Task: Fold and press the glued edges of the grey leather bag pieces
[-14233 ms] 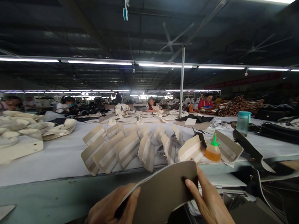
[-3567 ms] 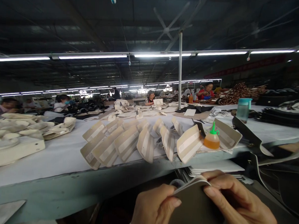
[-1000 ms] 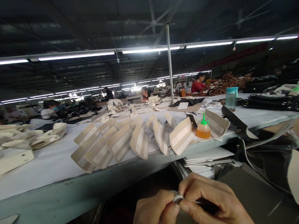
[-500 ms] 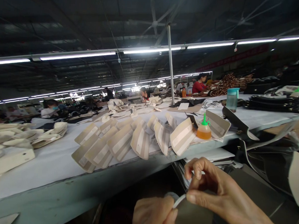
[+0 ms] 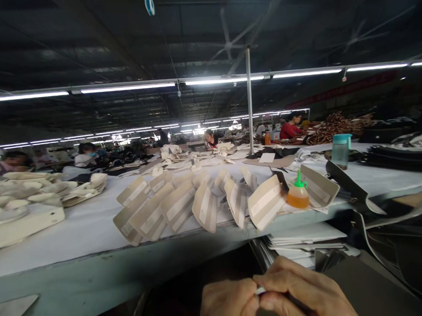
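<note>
Low in the view, my left hand (image 5: 229,304) is closed on the pale edge (image 5: 259,290) of a piece whose dark grey-brown panel shows just below. My right hand (image 5: 310,295) meets it from the right, thumb and fingers pinched at that same edge. Between the right fingers runs a thin dark strip (image 5: 298,301); whether it is part of the piece or a separate thing I cannot tell. Most of the piece is hidden by my hands and the bottom of the frame.
Beyond my hands, several curved beige panels (image 5: 180,206) lie in rows on the white-covered table (image 5: 87,231). A green-capped glue bottle (image 5: 298,193) and a blue-lidded water bottle (image 5: 340,150) stand to the right. White sheets (image 5: 298,238) are stacked below the table edge. Co-workers sit farther back.
My right hand has come down and closed in beside my left hand; its raised, curled fingers now pinch the edge. The view has shifted slightly left and up.
</note>
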`<state>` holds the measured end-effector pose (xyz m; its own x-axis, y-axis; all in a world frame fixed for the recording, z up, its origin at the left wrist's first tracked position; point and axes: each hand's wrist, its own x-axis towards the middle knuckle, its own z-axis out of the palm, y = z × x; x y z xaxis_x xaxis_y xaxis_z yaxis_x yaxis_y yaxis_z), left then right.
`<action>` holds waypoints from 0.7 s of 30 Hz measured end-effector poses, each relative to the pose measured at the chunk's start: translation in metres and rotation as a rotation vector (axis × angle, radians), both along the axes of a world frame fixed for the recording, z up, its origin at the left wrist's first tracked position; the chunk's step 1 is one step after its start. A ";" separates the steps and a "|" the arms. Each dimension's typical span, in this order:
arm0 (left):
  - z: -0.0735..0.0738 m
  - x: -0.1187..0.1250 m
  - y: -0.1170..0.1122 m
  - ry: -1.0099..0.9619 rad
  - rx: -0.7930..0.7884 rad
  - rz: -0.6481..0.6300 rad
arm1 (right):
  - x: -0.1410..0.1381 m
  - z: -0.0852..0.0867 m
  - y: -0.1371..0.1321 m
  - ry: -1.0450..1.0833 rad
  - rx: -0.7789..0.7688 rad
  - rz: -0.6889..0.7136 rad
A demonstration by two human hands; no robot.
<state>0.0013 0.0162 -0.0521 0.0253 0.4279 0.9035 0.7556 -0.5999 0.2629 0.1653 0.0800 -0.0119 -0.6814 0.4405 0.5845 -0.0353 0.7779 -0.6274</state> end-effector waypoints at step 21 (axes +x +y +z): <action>-0.006 -0.017 -0.009 -0.296 -0.389 0.053 | -0.013 0.004 0.020 0.188 -0.289 -0.226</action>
